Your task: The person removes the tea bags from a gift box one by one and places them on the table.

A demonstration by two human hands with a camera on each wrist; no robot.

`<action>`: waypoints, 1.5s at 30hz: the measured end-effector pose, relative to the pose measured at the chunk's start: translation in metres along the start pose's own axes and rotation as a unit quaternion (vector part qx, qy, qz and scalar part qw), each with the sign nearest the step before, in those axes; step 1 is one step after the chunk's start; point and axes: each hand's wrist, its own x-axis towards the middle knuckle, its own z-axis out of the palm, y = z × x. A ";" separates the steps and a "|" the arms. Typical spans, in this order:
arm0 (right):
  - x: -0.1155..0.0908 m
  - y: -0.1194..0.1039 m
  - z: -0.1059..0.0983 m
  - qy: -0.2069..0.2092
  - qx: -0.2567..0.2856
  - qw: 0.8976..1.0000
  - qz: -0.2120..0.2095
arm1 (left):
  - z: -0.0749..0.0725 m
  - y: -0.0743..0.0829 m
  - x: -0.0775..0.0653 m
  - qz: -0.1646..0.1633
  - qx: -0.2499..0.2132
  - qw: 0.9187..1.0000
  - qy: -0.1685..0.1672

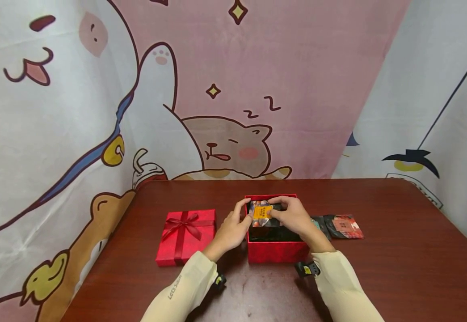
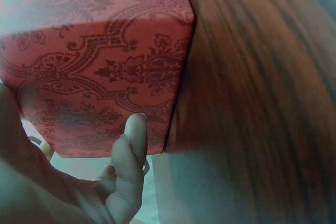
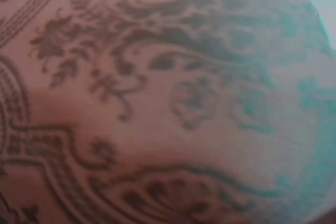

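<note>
An open red gift box [image 1: 278, 252] stands in the middle, dark inside. Over its opening is a small dark packet [image 1: 262, 213] with a yellow label. My right hand [image 1: 293, 217] pinches this packet on its right side, thumb near the label. At the packet's left edge, my left hand [image 1: 233, 228] holds it between thumb and index finger. In the left wrist view, other fingers of that hand [image 2: 131, 150] lie beside the box's patterned side [image 2: 110, 77]. The right wrist view shows only patterned box wall [image 3: 168, 98]; the right hand is out of it.
Left of the box lies a red lid [image 1: 187, 237] with a ribbon bow. To the right, partly behind my right arm, are a red-and-black packet [image 1: 343, 226] and a teal-and-dark one [image 1: 321, 225]. All rest on a brown wooden table [image 1: 410, 259] before a cartoon-printed cloth [image 1: 297, 89].
</note>
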 end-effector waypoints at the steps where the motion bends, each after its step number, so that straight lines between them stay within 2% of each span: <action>1: -0.001 -0.001 -0.002 -0.001 0.004 1.000 -0.002 | 0.000 0.000 0.000 0.003 -0.003 1.000 -0.001; 5: -0.006 -0.006 -0.010 -0.005 0.024 1.000 -0.006 | 0.001 0.000 0.000 0.017 -0.013 1.000 0.001; 12: -0.013 -0.010 -0.025 -0.012 0.039 0.999 0.009 | 0.003 0.001 0.001 0.017 0.016 0.999 0.026; 18: -0.017 -0.009 -0.037 -0.015 0.040 0.999 0.011 | 0.002 0.002 0.001 0.021 0.005 1.000 0.023; 24: -0.019 -0.006 -0.049 -0.023 0.067 0.997 0.015 | 0.002 0.002 0.001 0.024 -0.005 0.999 0.025; 34: -0.027 0.000 -0.064 -0.039 0.072 0.996 0.040 | 0.002 0.000 0.000 0.028 -0.009 0.999 0.018; 45: -0.031 0.004 -0.082 -0.019 0.055 0.998 0.039 | 0.000 0.002 0.000 0.035 -0.021 0.999 0.008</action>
